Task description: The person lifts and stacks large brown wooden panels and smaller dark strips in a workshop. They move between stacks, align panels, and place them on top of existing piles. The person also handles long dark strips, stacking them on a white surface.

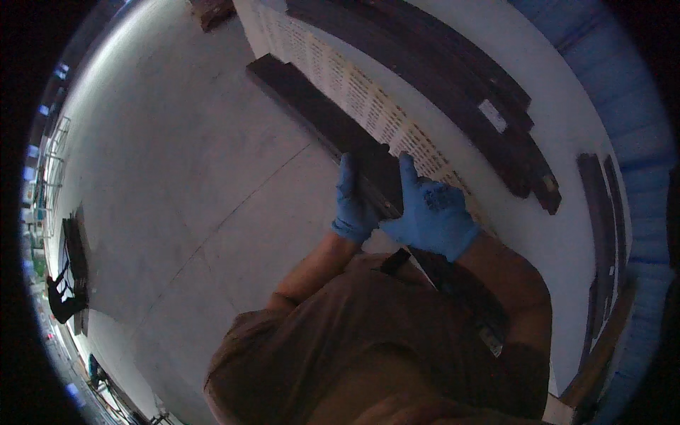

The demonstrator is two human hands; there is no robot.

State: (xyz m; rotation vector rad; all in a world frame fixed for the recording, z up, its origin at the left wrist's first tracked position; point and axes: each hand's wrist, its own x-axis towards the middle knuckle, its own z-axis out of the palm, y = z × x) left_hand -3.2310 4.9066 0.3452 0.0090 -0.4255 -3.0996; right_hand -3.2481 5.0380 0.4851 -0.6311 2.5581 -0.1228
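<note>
A long dark board or beam stretches away from my body, its near end between my two hands. My left hand, in a blue glove, grips its left edge close to that end. On the opposite side my right hand, gloved in blue too, holds the near right corner, with the index finger along the edge and the thumb across the end. The undersides of the board and some fingers are hidden. Beyond the board's right side runs a pale band with rows of dark marks.
Long dark boards lie to the right on a pale surface, one bearing a white label. More dark strips are farther right, near blue sheeting. At far left, a person is beside a dark stack.
</note>
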